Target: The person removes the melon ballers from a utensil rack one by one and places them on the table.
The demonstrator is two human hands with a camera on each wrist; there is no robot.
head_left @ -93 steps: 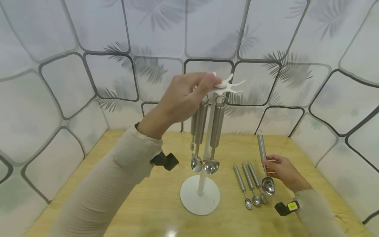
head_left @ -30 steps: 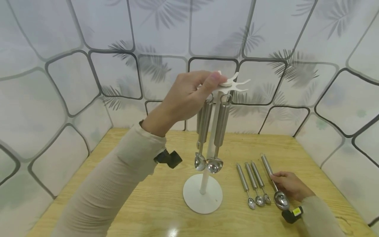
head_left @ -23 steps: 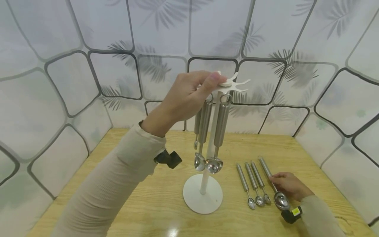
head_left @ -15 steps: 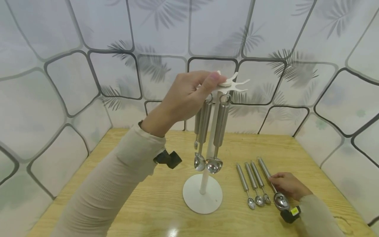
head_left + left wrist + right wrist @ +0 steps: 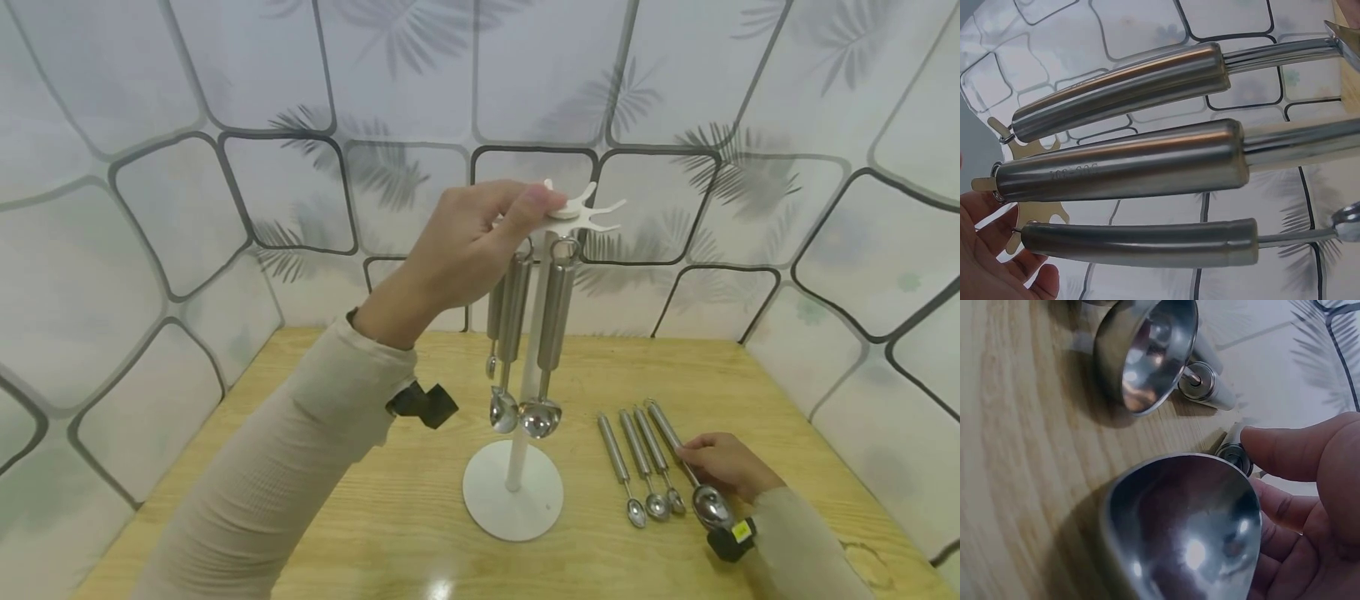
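Left fingers (image 5: pixel 527 208) grip white rack top (image 5: pixel 577 215); right fingers (image 5: pixel 701 452) pinch large scoop (image 5: pixel 709 502) beside smaller scoops (image 5: pixel 657 507).

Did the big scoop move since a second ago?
Yes: the big scoop's handle swung left in the head view, closer to the three smaller scoops, which stayed put.
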